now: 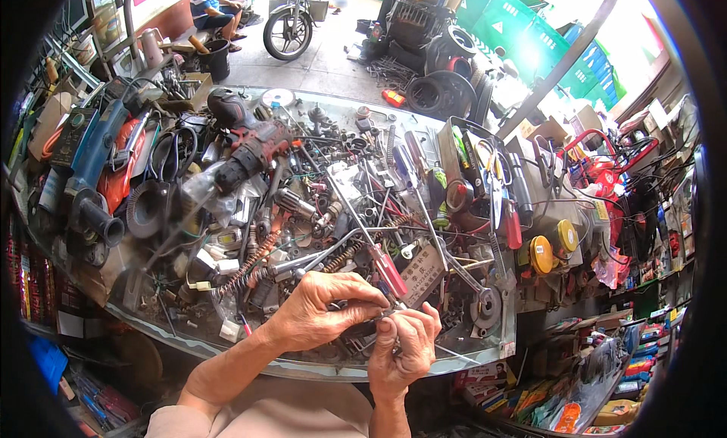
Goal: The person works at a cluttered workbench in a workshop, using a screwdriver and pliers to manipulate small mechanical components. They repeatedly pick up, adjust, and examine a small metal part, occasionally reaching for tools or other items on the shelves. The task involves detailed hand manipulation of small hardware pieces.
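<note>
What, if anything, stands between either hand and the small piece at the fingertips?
Nothing visible: the left hand and right hand have their fingers at the small piece, which they largely hide. The red-handled screwdriver lies just beyond, not between.

Daylight is streaming from the top, bleaching the pavement (pixel 327 65) and glaring on the green fence (pixel 522 38); shadow is lying beneath the desk (pixel 491 342), and lines near the black rim are bowing.
</note>
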### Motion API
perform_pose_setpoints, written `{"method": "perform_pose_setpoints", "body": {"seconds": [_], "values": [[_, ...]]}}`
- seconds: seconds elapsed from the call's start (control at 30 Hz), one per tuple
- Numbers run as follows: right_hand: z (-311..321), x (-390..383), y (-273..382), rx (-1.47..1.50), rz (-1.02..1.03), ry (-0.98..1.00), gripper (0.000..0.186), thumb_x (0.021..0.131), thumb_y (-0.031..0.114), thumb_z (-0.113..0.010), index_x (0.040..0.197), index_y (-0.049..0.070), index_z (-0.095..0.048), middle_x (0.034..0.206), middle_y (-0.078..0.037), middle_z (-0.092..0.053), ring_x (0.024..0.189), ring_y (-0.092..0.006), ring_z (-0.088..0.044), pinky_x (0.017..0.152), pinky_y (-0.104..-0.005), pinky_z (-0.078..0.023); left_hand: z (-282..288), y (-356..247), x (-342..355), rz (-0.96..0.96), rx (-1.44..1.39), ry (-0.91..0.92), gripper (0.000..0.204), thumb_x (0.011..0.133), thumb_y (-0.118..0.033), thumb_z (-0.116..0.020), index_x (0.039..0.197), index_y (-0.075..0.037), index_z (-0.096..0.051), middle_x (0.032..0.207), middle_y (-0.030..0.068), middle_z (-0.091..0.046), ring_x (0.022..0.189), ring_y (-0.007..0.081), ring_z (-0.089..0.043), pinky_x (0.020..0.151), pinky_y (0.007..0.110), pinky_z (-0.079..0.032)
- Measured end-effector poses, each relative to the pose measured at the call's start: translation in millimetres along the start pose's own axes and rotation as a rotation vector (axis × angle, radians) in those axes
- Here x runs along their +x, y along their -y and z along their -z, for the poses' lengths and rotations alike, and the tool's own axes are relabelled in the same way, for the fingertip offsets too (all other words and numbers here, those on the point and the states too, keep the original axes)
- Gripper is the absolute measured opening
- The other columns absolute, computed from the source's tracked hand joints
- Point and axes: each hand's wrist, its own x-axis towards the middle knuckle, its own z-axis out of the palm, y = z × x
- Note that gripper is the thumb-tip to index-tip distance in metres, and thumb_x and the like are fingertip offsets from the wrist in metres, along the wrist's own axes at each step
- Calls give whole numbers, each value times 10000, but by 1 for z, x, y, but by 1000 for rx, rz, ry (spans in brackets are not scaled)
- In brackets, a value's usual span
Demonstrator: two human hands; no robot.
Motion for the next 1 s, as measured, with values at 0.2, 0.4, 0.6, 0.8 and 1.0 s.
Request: {"method": "perform_pose_setpoints", "body": {"seconds": [0.2, 0.4, 0.6, 0.8, 1.0], "values": [[-9, -5, 3, 141, -107, -143, 139, 836, 118, -741, 836, 28, -636, 746, -48, -633, 760, -200, -600, 987, -468, -395, 1, 1, 0, 3, -32, 10, 156, 841, -13, -709, 996, -14, -722, 889, 75, -691, 828, 130, -622, 746, 267, -507], [-6, -7, 1, 140, -83, -113, 182, 757, 83, -805, 879, 56, -674, 819, -31, -679, 752, -198, -628, 964, -459, -420, 1, -1, 0, 38, -12, -23, 161, 839, -6, -709, 999, 7, -716, 895, 78, -697, 831, 129, -621, 752, 268, -507], [-6, -5, 7, 98, -68, -73, 219, 732, 40, -800, 919, 52, -688, 847, -38, -691, 805, -212, -643, 973, -462, -416, 4, 0, 0, 33, -3, -46, 164, 833, -6, -714, 996, 12, -716, 910, 84, -702, 832, 134, -619, 756, 277, -507], [-6, -3, 6, 53, -55, -71, 191, 750, 62, -781, 913, 55, -681, 855, -34, -686, 837, -225, -638, 989, -469, -396, 2, 0, 2, 40, -7, -59, 130, 817, 17, -722, 947, 8, -729, 866, 87, -709, 817, 146, -644, 754, 279, -517], [-4, -1, 7, 46, -29, -44, 187, 746, 74, -775, 903, 53, -676, 849, -41, -682, 845, -230, -635, 996, -471, -384, 2, 0, 1, 30, 20, -57, 119, 834, -11, -720, 949, 15, -725, 861, 79, -693, 810, 138, -624, 739, 273, -502]]}}
